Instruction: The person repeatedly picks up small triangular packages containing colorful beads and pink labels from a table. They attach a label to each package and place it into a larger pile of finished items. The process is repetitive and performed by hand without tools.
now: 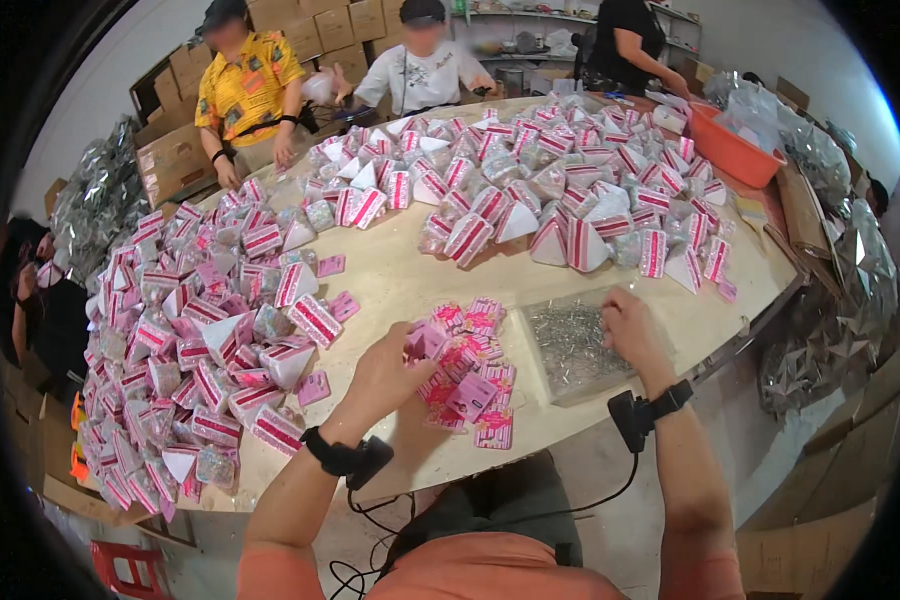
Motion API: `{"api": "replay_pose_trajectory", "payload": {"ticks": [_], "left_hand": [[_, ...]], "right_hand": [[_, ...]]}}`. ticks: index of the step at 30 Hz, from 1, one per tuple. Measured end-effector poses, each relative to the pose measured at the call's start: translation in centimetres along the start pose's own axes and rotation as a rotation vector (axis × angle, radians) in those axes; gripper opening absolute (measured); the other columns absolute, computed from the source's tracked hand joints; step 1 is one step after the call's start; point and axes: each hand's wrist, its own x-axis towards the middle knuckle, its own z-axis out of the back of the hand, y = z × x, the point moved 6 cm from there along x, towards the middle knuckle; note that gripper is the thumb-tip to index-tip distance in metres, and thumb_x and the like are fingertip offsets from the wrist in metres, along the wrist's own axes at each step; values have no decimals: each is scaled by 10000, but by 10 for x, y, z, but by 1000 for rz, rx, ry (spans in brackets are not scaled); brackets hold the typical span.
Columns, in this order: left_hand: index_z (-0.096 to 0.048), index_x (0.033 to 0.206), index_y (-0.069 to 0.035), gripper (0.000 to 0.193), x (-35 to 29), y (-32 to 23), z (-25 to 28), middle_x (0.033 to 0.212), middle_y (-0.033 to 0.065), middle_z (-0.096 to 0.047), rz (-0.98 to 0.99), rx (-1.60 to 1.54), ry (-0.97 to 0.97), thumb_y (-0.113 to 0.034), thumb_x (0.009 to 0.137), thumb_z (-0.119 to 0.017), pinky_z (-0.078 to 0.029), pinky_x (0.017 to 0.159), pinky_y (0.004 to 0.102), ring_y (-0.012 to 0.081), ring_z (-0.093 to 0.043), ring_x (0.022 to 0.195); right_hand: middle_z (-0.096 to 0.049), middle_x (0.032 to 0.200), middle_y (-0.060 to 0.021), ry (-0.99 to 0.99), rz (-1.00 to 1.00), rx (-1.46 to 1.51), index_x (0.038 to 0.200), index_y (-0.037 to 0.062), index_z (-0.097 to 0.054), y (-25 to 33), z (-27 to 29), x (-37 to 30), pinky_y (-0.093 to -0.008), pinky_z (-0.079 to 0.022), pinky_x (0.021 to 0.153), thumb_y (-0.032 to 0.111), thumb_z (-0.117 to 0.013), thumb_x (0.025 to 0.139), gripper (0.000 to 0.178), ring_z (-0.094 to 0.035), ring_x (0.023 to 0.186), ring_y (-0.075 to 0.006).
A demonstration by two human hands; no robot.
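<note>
My left hand (378, 372) is closed around a small pink card (427, 340), its thumb and fingers partly covering it. Below and beside it spreads a loose heap of pink printed cards (495, 428), with a lighter pink card (471, 397) lying on top. To the right, my right hand (630, 325) is pinched shut at the right side of a shallow clear tray (532, 362). Thin silvery metal pieces (567, 345), like pins, fill that tray. What the right fingertips hold, if anything, is too small to make out. Black straps with small boxes sit on both wrists.
Wrapped pink-and-white wedge-shaped packs (210, 385) pile up along the left and far table (390, 270). An orange-red tub (735, 148) with plastic bags stands far right. Co-workers (255, 90) stand across the table. Cardboard boxes (175, 160) and a red stool (128, 565) are around it.
</note>
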Motion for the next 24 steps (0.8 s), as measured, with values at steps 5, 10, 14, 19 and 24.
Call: {"api": "replay_pose_trajectory", "payload": {"ticks": [5, 10, 14, 19, 24], "left_hand": [[-494, 1176, 27, 476, -4, 10, -8, 933, 131, -630, 57, -221, 61, -152, 776, -680, -499, 703, 307, 180, -615, 803], [-513, 1196, 27, 473, -6, 28, -18, 978, 137, -642, 110, -426, 107, -142, 785, -676, -500, 746, 296, 171, -612, 821], [-529, 1174, 34, 435, -13, 25, -20, 969, 109, -634, 120, -501, 134, -109, 788, -671, -492, 740, 273, 140, -595, 807], [-526, 1169, 33, 401, -21, 17, -21, 984, 85, -612, 102, -530, 181, -77, 803, -649, -480, 765, 265, 130, -575, 861], [-507, 1197, 28, 423, -27, 17, -21, 1027, 79, -591, 111, -598, 193, -72, 811, -648, -478, 790, 270, 133, -565, 892]], "right_hand": [[-580, 743, -220, -12, 229, -243, 869, -11, -568, -8, -6, 6, -423, -456, 662, 69, -509, 800, 122, -585, 731, -369], [-594, 782, -221, 61, 114, -134, 858, -12, -590, 10, -3, 5, -431, -451, 698, 72, -542, 782, 123, -581, 777, -373], [-594, 728, -200, -22, 315, -174, 836, -23, -569, 19, 6, 5, -410, -449, 658, 76, -558, 785, 112, -578, 706, -344], [-548, 625, -48, 22, 189, -24, 790, -5, -518, 12, 6, 7, -278, -429, 477, 71, -535, 834, 90, -528, 518, -108], [-613, 683, -100, 139, -25, 133, 829, 4, -533, 20, 5, -1, -269, -437, 459, 44, -538, 829, 40, -553, 525, -135]]}}
